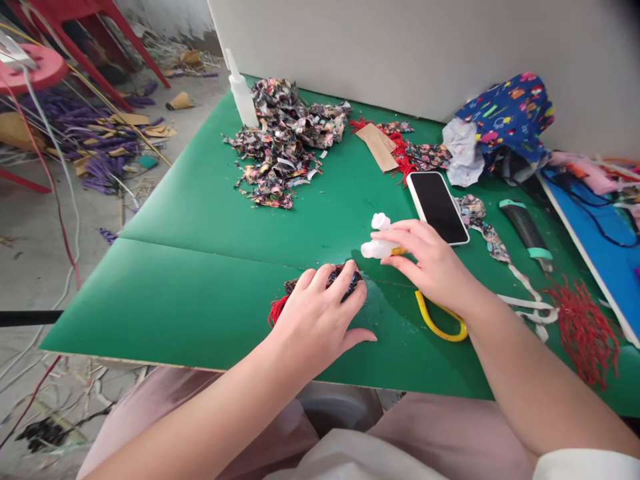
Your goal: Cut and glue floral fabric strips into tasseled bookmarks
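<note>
My left hand [320, 303] lies over a dark patterned piece of fabric [350, 279], fingers spread across it and thumb stretched out to the side. Red threads [277, 311] stick out from its left end; the rest of the piece is under my palm. A small white plastic bottle [376, 249] is between the thumb and fingers of my right hand [425, 260], tipped with its mouth to the left. Close to my right fingertips is a white cap [381, 221]; I cannot tell if it is joined to the bottle. Below my right hand lies a yellow scissor-like handle [443, 327].
Behind my right hand lies a phone [440, 208]. A cutter knife [527, 233] and red threads [587, 333] are on the right. At the back stand a fabric-scrap pile [287, 140] and a white nozzle bottle [243, 97]. The green tabletop [165, 293] ends near my lap.
</note>
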The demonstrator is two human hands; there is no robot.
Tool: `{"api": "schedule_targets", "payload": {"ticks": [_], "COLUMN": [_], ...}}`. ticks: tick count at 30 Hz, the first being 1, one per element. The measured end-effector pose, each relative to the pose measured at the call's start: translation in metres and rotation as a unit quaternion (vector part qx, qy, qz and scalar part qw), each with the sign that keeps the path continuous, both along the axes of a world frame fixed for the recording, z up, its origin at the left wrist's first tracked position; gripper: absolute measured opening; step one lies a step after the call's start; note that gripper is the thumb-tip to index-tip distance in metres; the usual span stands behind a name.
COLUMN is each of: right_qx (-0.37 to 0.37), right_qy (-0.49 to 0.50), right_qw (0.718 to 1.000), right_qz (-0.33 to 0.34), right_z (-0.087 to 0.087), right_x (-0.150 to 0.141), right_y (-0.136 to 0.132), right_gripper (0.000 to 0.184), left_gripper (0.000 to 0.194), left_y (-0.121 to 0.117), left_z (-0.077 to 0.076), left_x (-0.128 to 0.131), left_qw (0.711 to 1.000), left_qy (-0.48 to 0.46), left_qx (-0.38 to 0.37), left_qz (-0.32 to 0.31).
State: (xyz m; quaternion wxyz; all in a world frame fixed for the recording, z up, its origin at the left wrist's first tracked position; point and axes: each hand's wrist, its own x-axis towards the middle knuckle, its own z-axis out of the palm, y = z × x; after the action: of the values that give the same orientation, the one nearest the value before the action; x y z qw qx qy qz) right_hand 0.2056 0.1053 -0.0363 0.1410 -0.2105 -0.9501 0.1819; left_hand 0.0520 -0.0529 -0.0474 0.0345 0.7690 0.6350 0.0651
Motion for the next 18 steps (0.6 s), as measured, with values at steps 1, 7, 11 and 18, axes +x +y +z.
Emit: {"api": "schedule_targets", "payload": {"ticks": [1,7,11,18], "right_qx": [-0.026,-0.192,-0.221,-0.222], "right_qy": [0.016,0.088,0.079,0.060], "right_qw": [0.999,0.972,0.964,0.968], "right_qz": [-0.012,-0.108,-0.123,-0.098], "right_z": [0.000,-0.001,-0.006,-0.004], "right_x": [0.001,0.001,-0.005,0.003], "right_y": [0.001,-0.001,-0.004,0.004], "right_gripper": [0.033,0.033,0.034,0.059], "left_gripper": [0.060,0.063,0.075,0.083], "left_y": [0.001,0.003,0.001,-0.002], "left_z": [0.001,0.003,0.003,0.006], "left_x": [0.000,0.006,0.012,0.001], "left_qw": [1.000,0.999,0.998,1.000], "left_qy": [0.005,0.051,0.068,0.009], "left_qx": [0.000,-0.003,-0.009,0.002], "left_qz": [-0.002,-0.003,0.003,-0.009]}}
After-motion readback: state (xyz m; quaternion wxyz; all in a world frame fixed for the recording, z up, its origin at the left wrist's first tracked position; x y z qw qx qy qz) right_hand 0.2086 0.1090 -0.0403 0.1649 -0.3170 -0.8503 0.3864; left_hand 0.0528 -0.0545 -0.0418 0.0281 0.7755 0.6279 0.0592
